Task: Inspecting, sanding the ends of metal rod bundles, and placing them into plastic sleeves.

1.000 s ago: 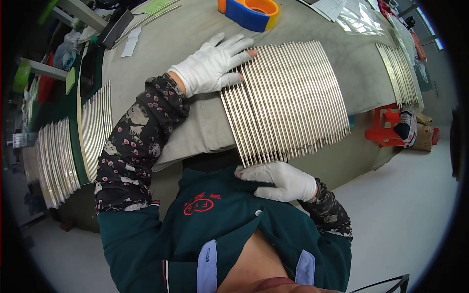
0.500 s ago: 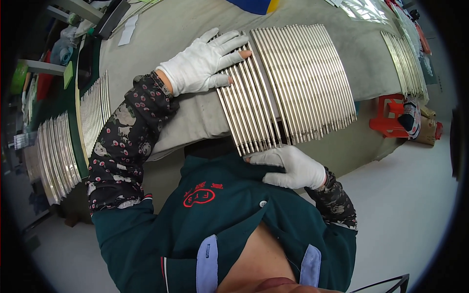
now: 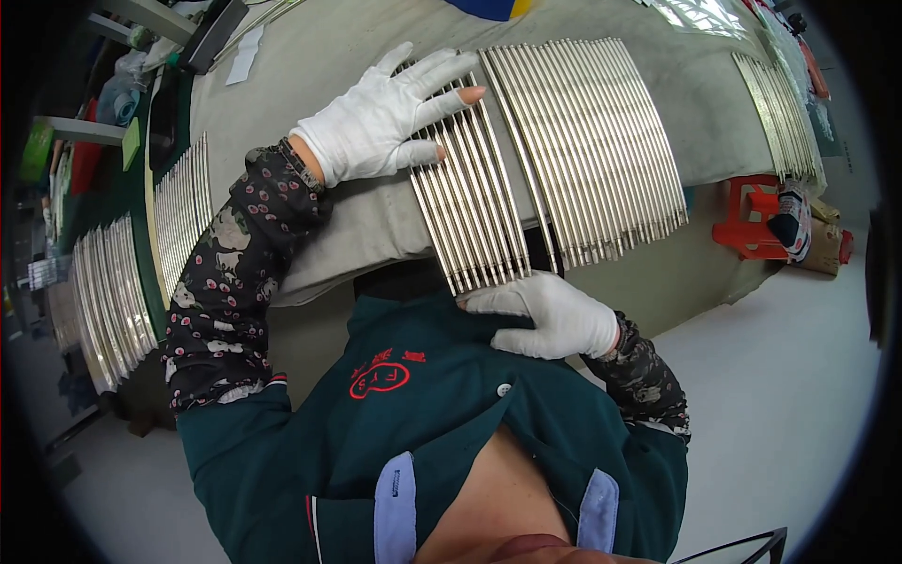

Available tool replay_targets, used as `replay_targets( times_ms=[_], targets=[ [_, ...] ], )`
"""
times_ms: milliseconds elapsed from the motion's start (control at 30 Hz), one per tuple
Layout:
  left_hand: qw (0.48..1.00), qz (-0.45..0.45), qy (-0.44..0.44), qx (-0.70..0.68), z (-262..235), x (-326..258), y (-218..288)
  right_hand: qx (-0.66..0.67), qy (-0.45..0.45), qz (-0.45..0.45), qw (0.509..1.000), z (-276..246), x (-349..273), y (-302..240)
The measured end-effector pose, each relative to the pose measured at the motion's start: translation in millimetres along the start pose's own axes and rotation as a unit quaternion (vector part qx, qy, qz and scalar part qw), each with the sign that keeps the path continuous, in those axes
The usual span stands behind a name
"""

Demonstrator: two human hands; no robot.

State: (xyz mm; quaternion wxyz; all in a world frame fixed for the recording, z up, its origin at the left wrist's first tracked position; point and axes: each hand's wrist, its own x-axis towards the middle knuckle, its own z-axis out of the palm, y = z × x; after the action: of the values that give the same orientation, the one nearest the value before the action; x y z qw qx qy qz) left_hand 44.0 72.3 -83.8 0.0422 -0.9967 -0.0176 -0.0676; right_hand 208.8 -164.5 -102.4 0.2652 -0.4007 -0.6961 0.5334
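A narrower group of shiny metal rods (image 3: 470, 197) lies side by side on the grey cloth, near ends jutting past the table edge. Across its far part rests my left hand (image 3: 381, 117), in a white glove with bare thumb and fingertip showing, fingers spread flat. My right hand (image 3: 554, 318), also white-gloved, is at the near ends of these rods, fingers stretched left and a gap showing between them. Its contact with the ends is partly hidden. To the right, across a gap, a wider group of the same rods (image 3: 597, 150) lies untouched.
More rods (image 3: 775, 122) lie at the far right, beside clear plastic. Rod bundles (image 3: 113, 301) stand on the left. A red plastic stool (image 3: 747, 221) is right of the table. The grey cloth (image 3: 319, 240) covers the table; a white paper strip (image 3: 246, 54) lies at the back left.
The narrower rod group has shifted left, widening the gap to the wider group. Both my hands have moved slightly left along with it.
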Motion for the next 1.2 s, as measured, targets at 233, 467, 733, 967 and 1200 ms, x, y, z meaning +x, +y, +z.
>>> replay_targets(
  times_ms=[233,467,733,967,1200],
  targets=[
    [0.997,0.065,-0.029,-0.007,12.9,34.4,27.8,-0.011,0.019,0.006,1.000,1.9,-11.0,3.1],
    [0.996,0.073,-0.013,-0.042,5.9,16.3,24.1,0.008,0.047,0.031,0.998,-0.3,-24.6,5.0],
    [0.995,0.056,-0.005,-0.080,5.9,1.1,24.4,-0.008,0.069,0.021,0.997,-1.1,-25.3,7.7],
    [0.992,0.037,0.048,-0.109,-0.5,16.3,18.6,0.007,0.084,0.013,0.996,1.8,-28.3,8.5],
    [0.990,0.110,0.070,-0.060,10.6,81.4,41.0,0.016,0.107,0.029,0.994,3.5,-37.3,11.5]
  ],
)
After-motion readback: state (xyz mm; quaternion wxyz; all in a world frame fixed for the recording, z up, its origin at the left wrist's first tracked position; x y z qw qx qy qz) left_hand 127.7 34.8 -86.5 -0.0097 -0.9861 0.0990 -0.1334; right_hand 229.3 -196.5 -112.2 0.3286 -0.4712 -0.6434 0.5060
